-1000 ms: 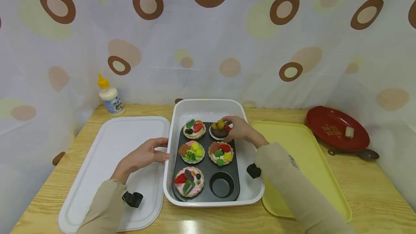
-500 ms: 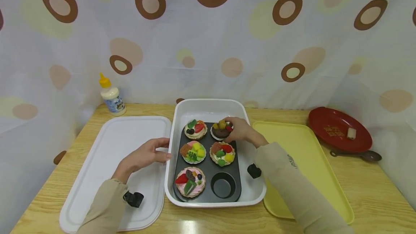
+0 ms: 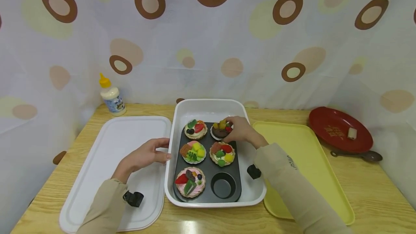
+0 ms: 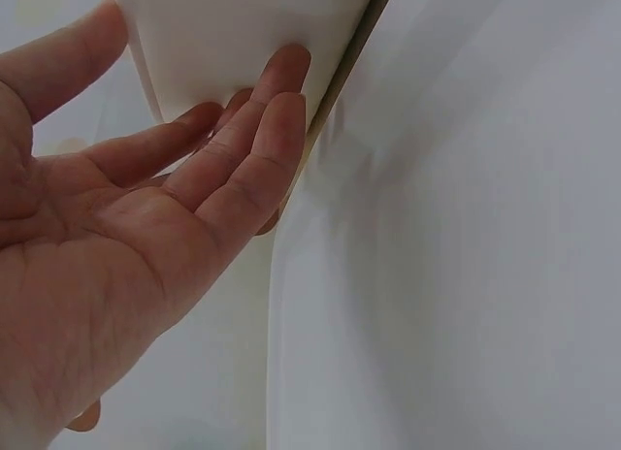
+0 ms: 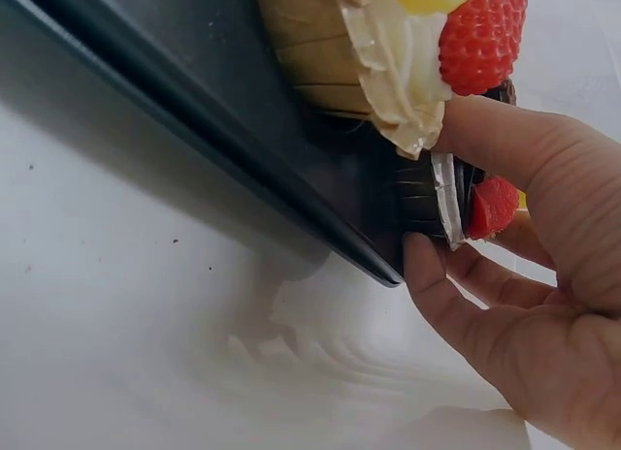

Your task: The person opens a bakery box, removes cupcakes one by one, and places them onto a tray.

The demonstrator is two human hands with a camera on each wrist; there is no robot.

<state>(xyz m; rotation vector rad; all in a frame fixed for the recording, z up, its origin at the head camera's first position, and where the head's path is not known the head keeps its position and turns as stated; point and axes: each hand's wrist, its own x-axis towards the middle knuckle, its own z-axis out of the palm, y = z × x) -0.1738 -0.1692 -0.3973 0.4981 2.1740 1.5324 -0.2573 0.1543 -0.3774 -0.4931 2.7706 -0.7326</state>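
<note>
A dark muffin tin (image 3: 208, 170) lies inside a white plastic bin (image 3: 208, 108), with toy tarts in several of its cups. My right hand (image 3: 241, 131) holds the toy chocolate tart (image 3: 220, 133) in the far right cup by its edge. In the right wrist view the thumb and fingers sit at that tart's rim, close behind a cream tart (image 5: 335, 57) with a raspberry. The near right cup (image 3: 223, 185) is bare. On the other side my left hand (image 3: 145, 156) touches the bin's left wall, fingers fairly straight; its palm shows in the left wrist view.
A white tray (image 3: 97, 176) lies under the left arm, and a yellow tray (image 3: 312, 169) lies under the right one. Farther right are a red plate (image 3: 325, 118) with a small pale block (image 3: 352, 133) and a dark spoon (image 3: 370, 156). A yellow-capped bottle (image 3: 113, 100) stands at back left.
</note>
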